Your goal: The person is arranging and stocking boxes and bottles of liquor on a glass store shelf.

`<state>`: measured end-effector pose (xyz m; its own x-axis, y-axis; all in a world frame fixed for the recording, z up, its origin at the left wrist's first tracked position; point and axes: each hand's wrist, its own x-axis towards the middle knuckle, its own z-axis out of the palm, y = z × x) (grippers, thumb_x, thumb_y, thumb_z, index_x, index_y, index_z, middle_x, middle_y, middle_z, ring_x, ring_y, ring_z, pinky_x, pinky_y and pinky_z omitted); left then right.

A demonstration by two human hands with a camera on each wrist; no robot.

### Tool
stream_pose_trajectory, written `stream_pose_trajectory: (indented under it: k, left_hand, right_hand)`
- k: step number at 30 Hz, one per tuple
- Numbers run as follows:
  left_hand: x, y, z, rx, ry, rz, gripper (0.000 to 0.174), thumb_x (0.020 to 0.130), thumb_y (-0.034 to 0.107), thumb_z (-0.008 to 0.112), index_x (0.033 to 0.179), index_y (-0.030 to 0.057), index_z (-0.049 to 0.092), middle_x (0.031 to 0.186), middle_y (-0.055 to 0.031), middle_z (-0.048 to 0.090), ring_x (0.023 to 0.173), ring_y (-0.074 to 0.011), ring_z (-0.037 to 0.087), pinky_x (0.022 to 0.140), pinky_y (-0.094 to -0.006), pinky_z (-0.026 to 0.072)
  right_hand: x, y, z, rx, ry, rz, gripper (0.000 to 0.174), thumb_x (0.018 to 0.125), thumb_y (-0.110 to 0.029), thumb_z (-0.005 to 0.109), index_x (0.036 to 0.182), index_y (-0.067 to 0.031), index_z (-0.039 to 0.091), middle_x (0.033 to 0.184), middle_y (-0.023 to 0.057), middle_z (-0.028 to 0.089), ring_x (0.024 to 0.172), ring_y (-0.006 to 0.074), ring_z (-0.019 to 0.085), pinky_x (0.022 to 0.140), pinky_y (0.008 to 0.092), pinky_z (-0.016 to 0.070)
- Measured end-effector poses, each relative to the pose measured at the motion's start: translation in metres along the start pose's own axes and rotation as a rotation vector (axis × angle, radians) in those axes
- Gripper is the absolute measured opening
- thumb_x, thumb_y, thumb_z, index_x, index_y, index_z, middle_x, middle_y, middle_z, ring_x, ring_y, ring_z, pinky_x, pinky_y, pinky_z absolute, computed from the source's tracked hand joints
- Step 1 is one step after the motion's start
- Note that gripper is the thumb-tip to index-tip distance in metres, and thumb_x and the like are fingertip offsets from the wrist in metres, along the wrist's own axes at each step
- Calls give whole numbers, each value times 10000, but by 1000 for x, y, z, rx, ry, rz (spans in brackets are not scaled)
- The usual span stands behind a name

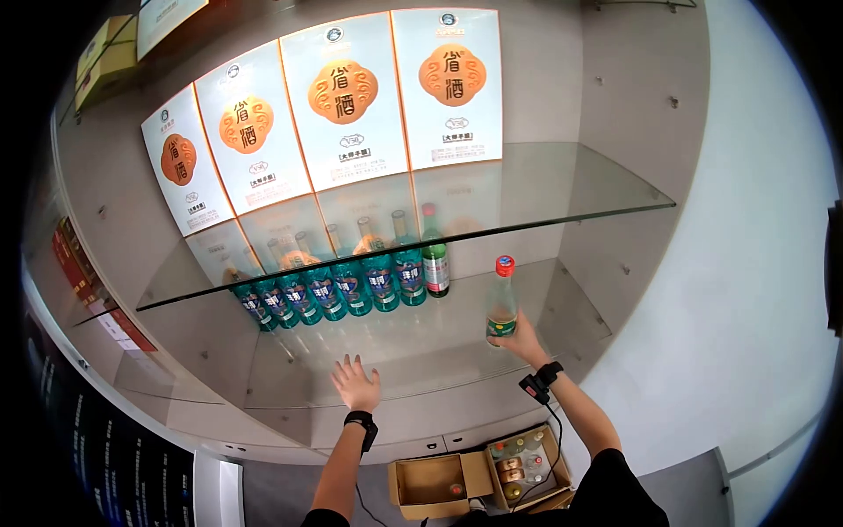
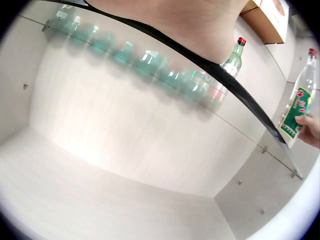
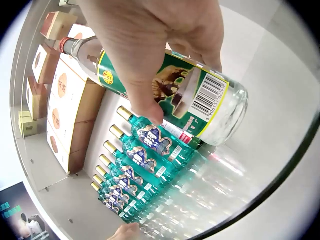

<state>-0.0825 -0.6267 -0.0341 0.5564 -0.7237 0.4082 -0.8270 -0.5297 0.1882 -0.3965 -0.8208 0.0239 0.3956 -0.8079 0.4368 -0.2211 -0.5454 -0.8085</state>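
Observation:
My right hand [image 1: 525, 341] grips a clear glass bottle [image 1: 503, 299] with a red cap and a green label low on its body. In the right wrist view the thumb lies across the label of that bottle [image 3: 220, 112], beside a barcode. My left hand [image 1: 356, 384] is spread with nothing in it, over the front part of the lower glass shelf [image 1: 413, 351]. Behind the hands stands a row of turquoise bottles [image 1: 349, 288] with blue labels. A green bottle [image 1: 435, 268] with a red cap stands at the row's right end.
An upper glass shelf [image 1: 544, 189] overhangs the row and carries several white boxes [image 1: 448, 132] with orange emblems. On the floor are an open carton [image 1: 421, 483] and a box of bottles [image 1: 553, 461]. A cabinet side wall [image 1: 645, 97] bounds the right.

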Motion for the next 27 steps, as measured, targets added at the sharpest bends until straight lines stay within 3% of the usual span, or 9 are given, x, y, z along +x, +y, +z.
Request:
stream_pose_trajectory:
  k: [10, 23, 27]
  left_hand:
    - [-1, 3, -7, -25, -32, -2, 549, 810, 368, 433, 1271, 75, 371, 1344, -124, 284, 1280, -360, 165, 1037, -511, 107]
    - [-1, 3, -6, -10, 16, 22, 543, 806, 361, 437, 1258, 64, 383, 1325, -136, 308, 1267, -369, 191, 1030, -519, 119]
    - [-2, 2, -2, -11, 29, 25, 546, 803, 360, 439, 1258, 63, 388, 1330, -133, 306, 1269, -369, 188, 1031, -516, 118]
  right_hand:
    - [-4, 3, 10, 48, 5, 52, 775, 543, -190, 787, 1171, -39, 359, 1041, 149, 563, 966, 279, 565, 822, 355, 450]
    - [-3, 3, 7, 73, 9, 44, 759, 567, -202, 781, 1173, -48, 352, 1034, 136, 563, 961, 266, 566, 821, 349, 450]
    - [-1, 9, 8, 12, -5, 56, 758, 576, -234, 786, 1122, -15, 308, 1034, 174, 542, 960, 289, 560, 820, 355, 449]
